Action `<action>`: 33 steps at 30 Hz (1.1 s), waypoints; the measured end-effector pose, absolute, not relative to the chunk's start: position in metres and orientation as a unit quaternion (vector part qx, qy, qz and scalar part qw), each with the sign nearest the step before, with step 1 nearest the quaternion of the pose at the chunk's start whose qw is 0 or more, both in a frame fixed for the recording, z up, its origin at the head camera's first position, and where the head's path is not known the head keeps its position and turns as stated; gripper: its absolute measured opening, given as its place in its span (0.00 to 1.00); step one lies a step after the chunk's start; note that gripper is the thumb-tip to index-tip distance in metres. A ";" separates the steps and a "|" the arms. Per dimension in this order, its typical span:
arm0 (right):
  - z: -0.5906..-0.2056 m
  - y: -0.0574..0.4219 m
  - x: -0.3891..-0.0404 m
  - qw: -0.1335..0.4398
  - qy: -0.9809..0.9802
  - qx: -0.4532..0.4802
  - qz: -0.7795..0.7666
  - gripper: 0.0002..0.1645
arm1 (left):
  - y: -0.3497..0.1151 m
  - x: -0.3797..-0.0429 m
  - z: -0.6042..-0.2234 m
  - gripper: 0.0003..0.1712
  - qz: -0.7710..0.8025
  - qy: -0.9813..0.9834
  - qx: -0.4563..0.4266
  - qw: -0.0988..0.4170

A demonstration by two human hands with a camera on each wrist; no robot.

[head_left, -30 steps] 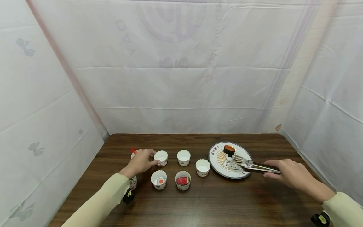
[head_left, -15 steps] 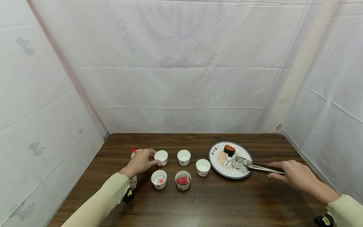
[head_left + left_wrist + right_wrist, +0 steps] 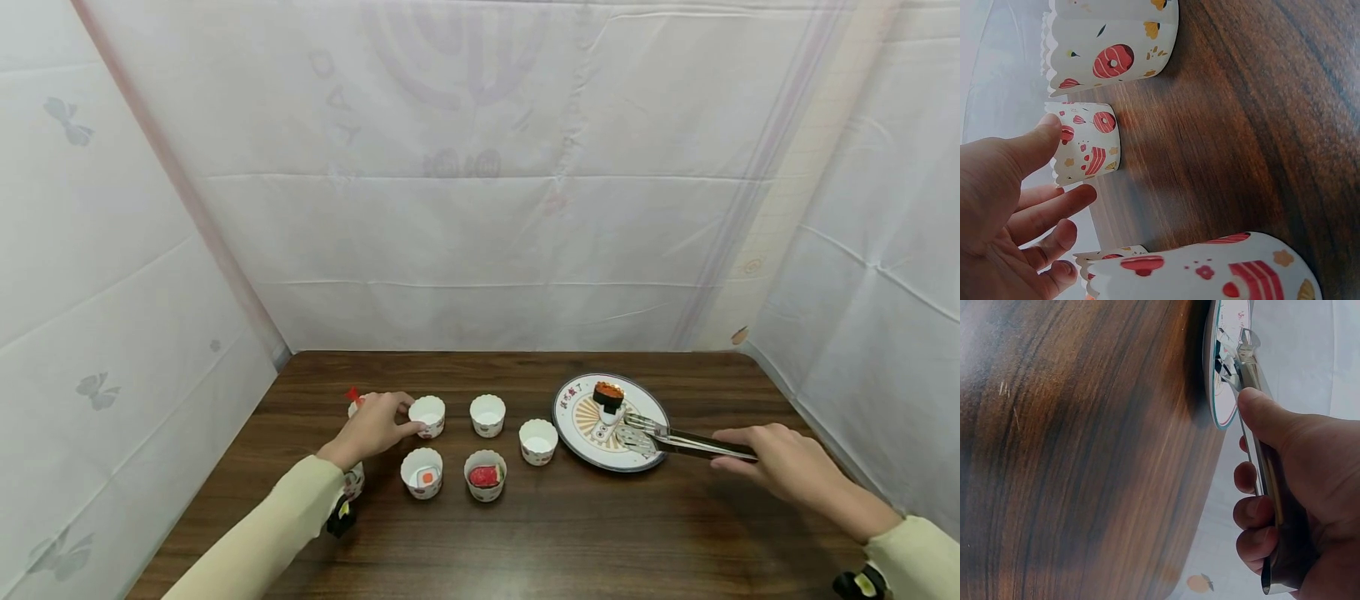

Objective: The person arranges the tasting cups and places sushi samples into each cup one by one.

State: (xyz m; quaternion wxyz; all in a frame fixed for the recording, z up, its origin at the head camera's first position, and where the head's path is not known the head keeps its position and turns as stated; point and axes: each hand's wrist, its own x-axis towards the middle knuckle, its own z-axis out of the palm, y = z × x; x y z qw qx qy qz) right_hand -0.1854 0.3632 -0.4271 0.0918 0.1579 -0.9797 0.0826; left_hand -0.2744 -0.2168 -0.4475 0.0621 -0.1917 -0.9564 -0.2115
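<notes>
In the head view my left hand (image 3: 378, 427) holds a white paper baking cup (image 3: 427, 417) by its left side, thumb and forefinger at the rim. The left wrist view shows the thumb over that cup's scalloped edge. My right hand (image 3: 776, 458) grips metal tongs (image 3: 690, 446) by their dark handles. Their slotted tips, spread apart, are low over the right part of a round printed plate (image 3: 573, 446). A sushi piece (image 3: 607, 394) with orange roe and a black wrap sits on the plate, up and left of the tips.
Two more baking cups, one at the back (image 3: 487, 416) and one by the plate (image 3: 538, 442), hold nothing visible. Nearer cups contain an orange-centred sushi piece (image 3: 427, 477) and a red-topped one (image 3: 484, 476). Left of these, a red tail (image 3: 353, 394) and another cup (image 3: 353, 482) are partly hidden by my left arm.
My right hand has drawn the tongs slightly right, away from the roe sushi, mostly in the first half second. My left hand and the cups stay put.
</notes>
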 end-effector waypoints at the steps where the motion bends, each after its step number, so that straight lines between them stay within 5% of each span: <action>1: -0.427 0.364 -0.185 0.092 -0.980 0.159 0.083 0.30 | -0.217 -0.274 -0.448 0.25 -0.211 -0.956 -0.192 0.062; 33: -0.424 0.362 -0.184 0.141 -0.972 0.168 0.081 0.26 | -0.216 -0.274 -0.449 0.25 -0.211 -0.959 -0.180 0.057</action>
